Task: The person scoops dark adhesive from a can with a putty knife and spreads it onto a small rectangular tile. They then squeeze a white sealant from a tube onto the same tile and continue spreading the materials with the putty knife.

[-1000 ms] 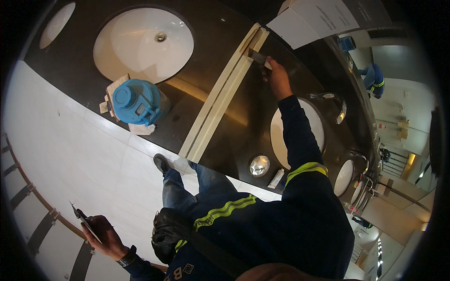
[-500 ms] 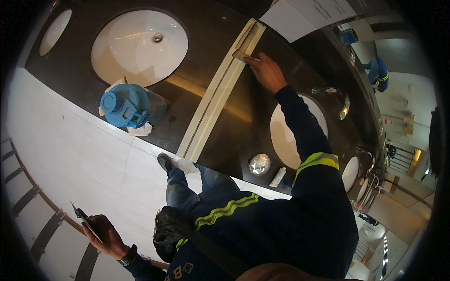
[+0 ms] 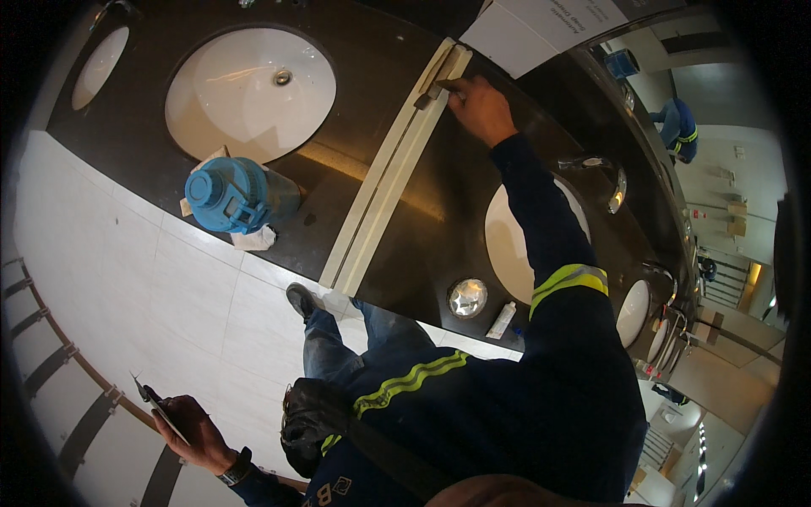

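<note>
A long cream strip [image 3: 390, 176] with a groove along its length lies across the dark countertop [image 3: 427, 245]. At its far end, my right hand [image 3: 483, 111] pinches a small flat brownish piece [image 3: 454, 85], seen nearly edge-on over the strip; its exact kind is unclear. A dark patch beside it on the strip may be its shadow or part of it. Low at the left, over the floor, my left hand [image 3: 196, 431] is closed around a flat pale piece [image 3: 171, 424] and a slim dark tool [image 3: 149, 393] with thin pointed ends. I cannot make out that tool's kind.
Left of the strip stands a blue-lidded jug [image 3: 224, 196] near a white sink [image 3: 253, 93]. Another sink [image 3: 511, 245] lies under my right forearm, near a tap [image 3: 618, 188]. A shiny round dish [image 3: 467, 298] and white tube [image 3: 502, 320] sit by the front edge. A white box [image 3: 532, 34] stands behind.
My right hand has shifted slightly farther along the strip, and the piece in its fingers has turned more edge-on. My left hand keeps its grip, a little lower in view.
</note>
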Motion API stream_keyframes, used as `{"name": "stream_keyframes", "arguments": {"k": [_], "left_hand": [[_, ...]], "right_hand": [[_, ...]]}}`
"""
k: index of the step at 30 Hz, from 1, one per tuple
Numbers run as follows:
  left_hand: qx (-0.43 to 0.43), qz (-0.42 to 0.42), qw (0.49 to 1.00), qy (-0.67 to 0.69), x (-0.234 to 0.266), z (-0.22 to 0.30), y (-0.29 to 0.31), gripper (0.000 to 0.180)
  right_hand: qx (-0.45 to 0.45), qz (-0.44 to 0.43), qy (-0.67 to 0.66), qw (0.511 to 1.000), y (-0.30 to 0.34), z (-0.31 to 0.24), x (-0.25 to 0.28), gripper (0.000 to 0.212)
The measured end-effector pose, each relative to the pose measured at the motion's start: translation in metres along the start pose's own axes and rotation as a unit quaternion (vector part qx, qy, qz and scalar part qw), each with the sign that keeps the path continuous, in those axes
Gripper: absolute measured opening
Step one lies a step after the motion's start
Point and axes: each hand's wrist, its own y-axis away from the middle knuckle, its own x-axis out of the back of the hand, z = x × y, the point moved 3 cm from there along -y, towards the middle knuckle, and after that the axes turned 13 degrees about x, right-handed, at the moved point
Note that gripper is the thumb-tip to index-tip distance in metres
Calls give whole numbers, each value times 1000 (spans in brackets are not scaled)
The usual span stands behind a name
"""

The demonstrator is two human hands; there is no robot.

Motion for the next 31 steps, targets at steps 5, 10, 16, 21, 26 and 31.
{"name": "stream_keyframes", "arguments": {"k": [5,10,16,21,26,31], "left_hand": [[9,-9,1000,-2,3,0,-2,33],[11,-2,1000,-6,10,3,-4,29],[34,-20,999,19,17,5,-3,29],[5,14,1000,19,15,3,0,28],[19,10,999,38,19,4,1,28],[16,8,999,27,33,9,0,29]], "right_hand": [[11,52,-9,999,-6,0,-14,35],[-26,56,46,997,-21,8,-16,35],[-40,74,62,995,-50,44,-28,31],[39,122,194,973,-70,72,-49,26],[54,116,212,969,-83,87,-64,25],[10,67,200,977,-91,90,-67,30]]}}
